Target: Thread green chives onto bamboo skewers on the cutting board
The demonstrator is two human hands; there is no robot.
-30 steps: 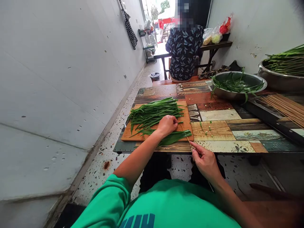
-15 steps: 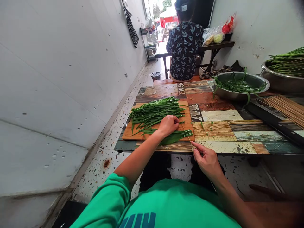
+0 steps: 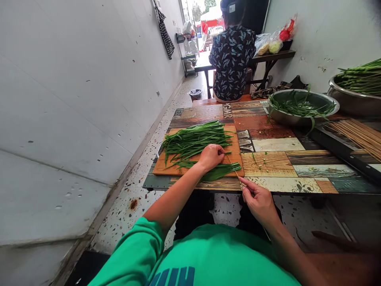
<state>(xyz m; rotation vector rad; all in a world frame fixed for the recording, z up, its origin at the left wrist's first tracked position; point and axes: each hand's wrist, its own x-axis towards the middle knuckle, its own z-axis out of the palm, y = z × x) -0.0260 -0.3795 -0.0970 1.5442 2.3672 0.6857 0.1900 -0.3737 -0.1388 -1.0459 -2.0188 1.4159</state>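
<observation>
Thin stick: it lies (image 3: 237, 173) at the centre of the frame, slanting over the near right corner of the board; its lower end is in the right hand (image 3: 258, 200), its upper end near the left fingertips.
Right fingers: closed in a pinch around the stick, probably because so thin a thing needs fingertips to guide it.
Left fingers: the left hand (image 3: 212, 155) is pinched together, seemingly on a green stalk (image 3: 228, 153), whose short end shows beside the fingertips; perhaps this steadies it against the stick. Whether the stick pierces it, I cannot tell.
Small bundle: these leaves (image 3: 228, 171) lie under the stick, cut ends to the right, maybe so that these ends are easy to reach.
Leaf pile: the larger heap (image 3: 196, 139) rests behind the left hand, upon the cutting board (image 3: 237, 149), within easy reach.
Table: its patterned top (image 3: 275, 145) carries small green scraps (image 3: 264, 161) right of the board.
Right side of frame: a knife (image 3: 364, 165), loose sticks (image 3: 357, 137), a bowl with leaves (image 3: 300, 118) and a deeper bowl with green bundles (image 3: 351, 100), apparently set aside to leave working room.
Top centre: a person in patterned shirt (image 3: 232, 63) sits facing away.
</observation>
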